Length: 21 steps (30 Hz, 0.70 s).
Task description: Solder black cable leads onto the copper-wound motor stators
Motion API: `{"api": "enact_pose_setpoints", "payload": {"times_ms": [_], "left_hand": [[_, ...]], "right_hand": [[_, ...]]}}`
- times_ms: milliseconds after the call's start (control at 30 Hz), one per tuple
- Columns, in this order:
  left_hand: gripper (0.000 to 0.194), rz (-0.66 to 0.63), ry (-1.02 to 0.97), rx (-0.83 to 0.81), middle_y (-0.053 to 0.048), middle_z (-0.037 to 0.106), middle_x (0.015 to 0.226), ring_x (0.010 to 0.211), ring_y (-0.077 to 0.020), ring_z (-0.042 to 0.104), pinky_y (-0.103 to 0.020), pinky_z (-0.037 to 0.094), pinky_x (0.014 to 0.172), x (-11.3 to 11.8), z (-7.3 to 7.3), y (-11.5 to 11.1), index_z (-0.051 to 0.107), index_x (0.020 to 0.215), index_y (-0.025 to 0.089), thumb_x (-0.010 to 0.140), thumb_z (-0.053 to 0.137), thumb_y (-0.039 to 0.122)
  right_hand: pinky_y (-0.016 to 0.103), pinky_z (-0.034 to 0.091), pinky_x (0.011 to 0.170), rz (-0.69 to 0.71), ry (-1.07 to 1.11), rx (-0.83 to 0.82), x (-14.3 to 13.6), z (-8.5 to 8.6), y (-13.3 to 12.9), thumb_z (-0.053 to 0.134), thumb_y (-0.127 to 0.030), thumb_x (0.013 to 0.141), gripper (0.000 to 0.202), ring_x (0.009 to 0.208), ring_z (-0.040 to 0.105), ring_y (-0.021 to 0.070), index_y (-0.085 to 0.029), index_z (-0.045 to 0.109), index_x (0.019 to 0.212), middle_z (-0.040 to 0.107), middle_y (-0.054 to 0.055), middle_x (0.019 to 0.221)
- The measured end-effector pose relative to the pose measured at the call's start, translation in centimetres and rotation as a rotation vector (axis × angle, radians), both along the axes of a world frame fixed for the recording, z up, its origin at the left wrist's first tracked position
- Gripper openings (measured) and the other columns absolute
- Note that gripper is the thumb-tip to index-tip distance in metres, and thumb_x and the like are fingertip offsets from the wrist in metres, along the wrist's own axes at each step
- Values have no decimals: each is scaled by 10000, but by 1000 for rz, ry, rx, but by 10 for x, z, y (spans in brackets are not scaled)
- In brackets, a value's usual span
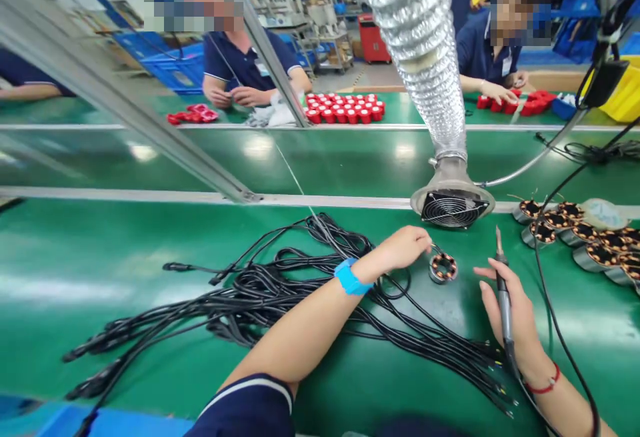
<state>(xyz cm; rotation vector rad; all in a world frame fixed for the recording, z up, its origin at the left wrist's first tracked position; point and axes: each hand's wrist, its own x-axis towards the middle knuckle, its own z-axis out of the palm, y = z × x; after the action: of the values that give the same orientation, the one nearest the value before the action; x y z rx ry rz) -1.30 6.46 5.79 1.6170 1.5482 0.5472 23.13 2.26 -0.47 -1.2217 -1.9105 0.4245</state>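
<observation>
My left hand (407,247), with a blue band at its wrist, is closed in a pinch on a thin dark wire (437,249). That wire runs to a small ring-shaped motor stator (443,268) with copper windings, just right of my fingertips. Whether the stator rests on the table or hangs slightly above it, I cannot tell. A soldering iron (504,297) lies in my right hand (517,307), tip pointing up, its fingers loosely around the handle. Black cables (300,283) lie in a tangled bundle under my left forearm, their stripped ends (500,390) toward the right.
A fume duct (453,190) with a fan grille hangs behind the stator. More stators (595,253) stand at the right, beside the iron's hanging cord (543,277). A metal frame post (150,103) slants across the left. Co-workers sit across the bench near red parts (345,110).
</observation>
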Motion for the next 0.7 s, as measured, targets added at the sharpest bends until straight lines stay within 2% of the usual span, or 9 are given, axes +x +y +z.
{"api": "enact_pose_setpoints", "payload": {"times_ms": [100,233,333,400,467,567,633,700], "left_hand": [[253,205,92,92,-55,645,763,744,-172,543,-276,400,717,-27,2,19,653,728,123,849,435,167],[255,428,137,173,-84,638,903,841,-183,545,-282,404,794,-63,0,34,630,906,115,897,406,237],[311,484,126,152,-75,614,855,775,-164,523,-270,395,747,-83,-2,32,607,933,108,926,377,317],[376,407,81,78,-41,585,721,670,-145,497,-257,385,668,-90,-1,25,621,820,117,914,415,417],[398,270,11,-10,-15,568,635,618,-132,491,-243,383,623,-92,2,19,628,706,131,834,544,498],[383,26,-122,-116,-14,622,648,660,-140,552,-229,422,642,-85,12,11,653,665,145,679,704,525],[422,-131,-201,-160,-37,662,694,692,-151,584,-239,446,670,-78,18,6,673,673,149,663,694,570],[501,-237,-248,-173,-63,673,705,675,-149,574,-256,447,682,-73,18,3,678,666,144,714,602,637]], "right_hand": [[340,519,842,-58,48,-40,12,-2,7,508,-371,903,357,939,682,197,-220,515,1227,732,58,975],[324,519,812,-54,81,-66,14,0,8,515,-400,892,390,903,692,196,-222,506,1240,741,54,954],[315,535,780,-5,40,-53,9,1,3,502,-393,908,347,909,698,198,-227,518,1212,746,52,947],[323,547,791,31,18,-35,7,0,1,491,-375,920,311,913,700,199,-225,529,1190,745,52,932],[329,559,796,49,14,-23,6,-3,2,495,-354,924,296,890,701,195,-222,533,1186,741,53,923],[312,572,776,41,19,-34,6,-7,5,514,-316,926,297,833,699,176,-225,531,1208,735,48,927],[299,575,771,49,28,-23,6,-5,5,513,-281,929,288,809,697,166,-222,533,1211,731,46,920],[293,574,776,77,48,11,3,-1,5,492,-241,935,269,802,694,161,-206,542,1197,725,52,896]]}}
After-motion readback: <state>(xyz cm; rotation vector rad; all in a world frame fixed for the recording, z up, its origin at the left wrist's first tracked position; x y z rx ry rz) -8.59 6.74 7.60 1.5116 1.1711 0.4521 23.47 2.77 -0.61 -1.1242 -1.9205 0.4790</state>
